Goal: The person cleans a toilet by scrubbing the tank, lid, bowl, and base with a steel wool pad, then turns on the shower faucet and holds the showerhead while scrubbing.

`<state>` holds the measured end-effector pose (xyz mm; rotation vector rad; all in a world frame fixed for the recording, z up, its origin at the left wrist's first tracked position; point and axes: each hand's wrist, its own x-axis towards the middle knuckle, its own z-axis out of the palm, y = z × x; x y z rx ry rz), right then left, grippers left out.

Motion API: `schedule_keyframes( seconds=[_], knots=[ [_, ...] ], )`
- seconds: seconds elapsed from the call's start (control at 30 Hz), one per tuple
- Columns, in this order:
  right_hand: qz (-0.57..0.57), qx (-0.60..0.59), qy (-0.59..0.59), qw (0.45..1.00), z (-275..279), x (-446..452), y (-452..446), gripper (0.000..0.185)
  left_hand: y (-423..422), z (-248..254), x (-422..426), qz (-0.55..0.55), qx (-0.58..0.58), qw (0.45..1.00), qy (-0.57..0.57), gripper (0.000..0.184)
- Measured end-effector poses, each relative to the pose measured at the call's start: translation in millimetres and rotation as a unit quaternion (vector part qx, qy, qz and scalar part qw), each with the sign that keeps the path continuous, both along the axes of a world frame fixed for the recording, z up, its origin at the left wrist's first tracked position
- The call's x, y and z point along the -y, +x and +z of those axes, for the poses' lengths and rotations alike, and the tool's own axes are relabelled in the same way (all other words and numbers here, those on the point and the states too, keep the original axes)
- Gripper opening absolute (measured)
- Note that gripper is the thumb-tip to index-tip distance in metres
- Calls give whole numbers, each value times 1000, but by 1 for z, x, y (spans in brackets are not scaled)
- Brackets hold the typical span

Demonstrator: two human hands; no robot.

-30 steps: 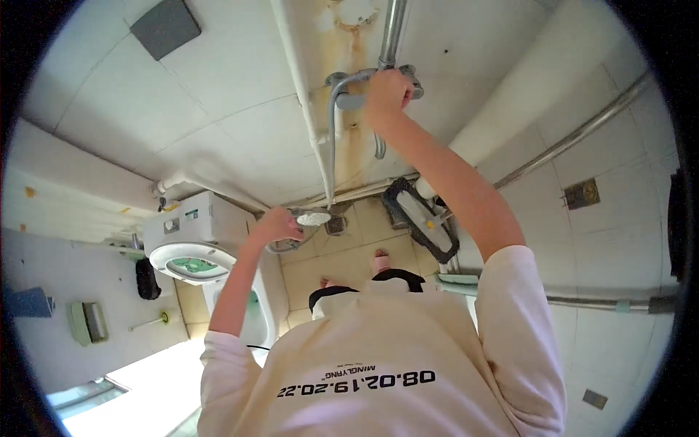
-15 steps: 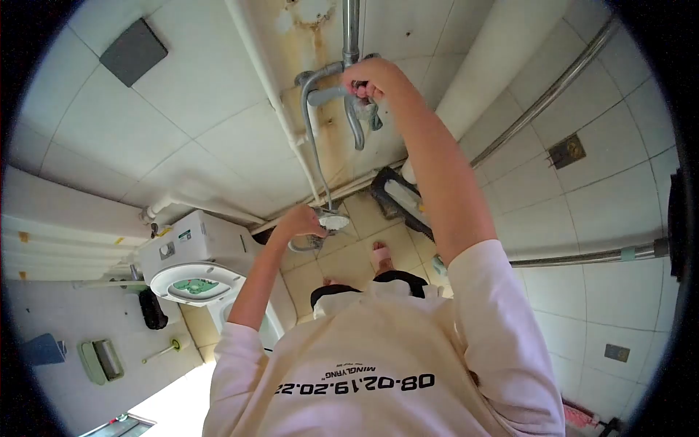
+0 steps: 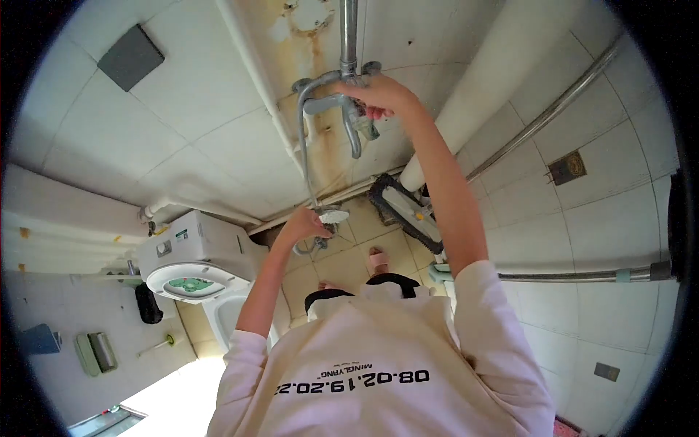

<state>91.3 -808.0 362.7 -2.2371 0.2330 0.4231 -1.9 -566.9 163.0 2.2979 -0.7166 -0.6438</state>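
Observation:
My left hand point(image 3: 303, 225) is closed around the handle of a shower head point(image 3: 334, 217), its white face tilted up above the tiled floor. The grey shower hose point(image 3: 303, 138) loops down from the wall tap. At the wall, my right hand point(image 3: 382, 97) lies over the shower tap point(image 3: 349, 109). One digit stretches left across the tap's top while the other fingers curl beneath. The spout point(image 3: 353, 138) hangs just below that hand. My palm hides part of the tap body, including where the fingers touch it.
A white toilet point(image 3: 193, 280) with a tank stands at left. Right of my feet, a black-edged object point(image 3: 408, 215) leans by a thick white pipe point(image 3: 466, 109). Metal rails point(image 3: 575, 275) run along the right wall. A green-handled brush point(image 3: 156, 345) hangs at far left.
My right hand has moved slightly down and right at the tap, and one digit now extends left. My left hand keeps the shower head, nearly unmoved. The view has shifted slightly.

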Motion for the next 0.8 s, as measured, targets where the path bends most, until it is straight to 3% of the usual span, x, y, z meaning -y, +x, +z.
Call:
schedule_keyframes(
  seconds=[0.07, 0.1, 0.13, 0.2, 0.37, 0.53, 0.6, 0.8],
  knots=[
    [15, 139, -80, 987, -20, 16, -19, 57, -2, -2, -3, -1, 57, 996, -71, 47],
    [2, 233, -110, 966, -54, 22, -23, 58, -4, -6, -4, 36, -12, 999, 1, 43],
    [9, 232, -111, 966, -72, 20, -26, 58, -5, -11, -5, 72, -81, 991, 73, 39],
    [0, 303, -1, 953, -102, 14, -36, 46, -14, -25, -7, 103, -64, 989, 82, 38],
    [0, 323, 44, 945, -142, 16, -39, 36, -39, -46, -17, 170, -27, 982, 83, 33],
    [7, 265, 107, 958, -146, 26, -34, 32, -72, -40, -24, 347, -97, 933, 3, 31],
    [19, 326, 109, 939, -159, 30, -23, 28, -81, -36, -27, 364, -86, 927, 24, 31],
    [84, 353, 109, 926, -157, 31, -21, 25, -124, -66, -25, 533, -99, 840, -29, 32]
  ],
)
